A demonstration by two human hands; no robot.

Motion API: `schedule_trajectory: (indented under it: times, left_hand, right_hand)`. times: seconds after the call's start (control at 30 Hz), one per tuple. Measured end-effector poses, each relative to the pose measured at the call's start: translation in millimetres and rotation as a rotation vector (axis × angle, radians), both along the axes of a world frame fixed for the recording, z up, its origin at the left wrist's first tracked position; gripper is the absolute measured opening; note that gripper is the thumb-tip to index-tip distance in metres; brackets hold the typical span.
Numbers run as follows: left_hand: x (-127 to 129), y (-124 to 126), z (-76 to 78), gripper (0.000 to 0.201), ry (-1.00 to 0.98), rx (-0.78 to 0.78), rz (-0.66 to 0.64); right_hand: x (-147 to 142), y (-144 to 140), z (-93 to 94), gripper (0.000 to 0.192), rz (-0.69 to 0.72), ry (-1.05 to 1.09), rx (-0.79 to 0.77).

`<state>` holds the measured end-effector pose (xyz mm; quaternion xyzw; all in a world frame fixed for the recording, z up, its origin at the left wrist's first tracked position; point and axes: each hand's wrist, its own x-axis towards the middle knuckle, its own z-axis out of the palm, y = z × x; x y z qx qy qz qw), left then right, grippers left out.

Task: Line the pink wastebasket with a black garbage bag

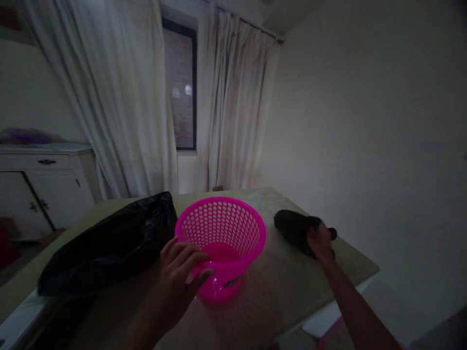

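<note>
A bright pink perforated plastic basket [219,282] stands upright on the table. My left hand [178,274] is at its near left rim, fingers over the edge and thumb outside, closed loosely on it. To the right, my right hand [320,240] is closed around a bunched black plastic bag [294,227], low over the tabletop. Another black plastic bag [109,248], large and spread out, lies left of the basket. Inside the basket, the pink bottom shows through dim light.
The table [270,306] has a pale greenish cover; its right edge slants towards me. Behind it hang long light curtains [233,107] beside a dark-framed window [180,87]. A white cabinet [54,184] stands at the left. A bare wall [365,121] rises on the right.
</note>
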<state>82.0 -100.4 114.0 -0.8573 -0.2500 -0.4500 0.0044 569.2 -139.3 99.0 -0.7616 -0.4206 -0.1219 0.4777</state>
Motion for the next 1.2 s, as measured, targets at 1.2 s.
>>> schedule_trajectory:
  times: [1.2]
  left_hand:
    - [22, 81, 76.1, 0.021, -0.143, -0.462, -0.121]
  right_hand:
    - [-185, 58, 128.9, 0.023, 0.750, -0.435, -0.332]
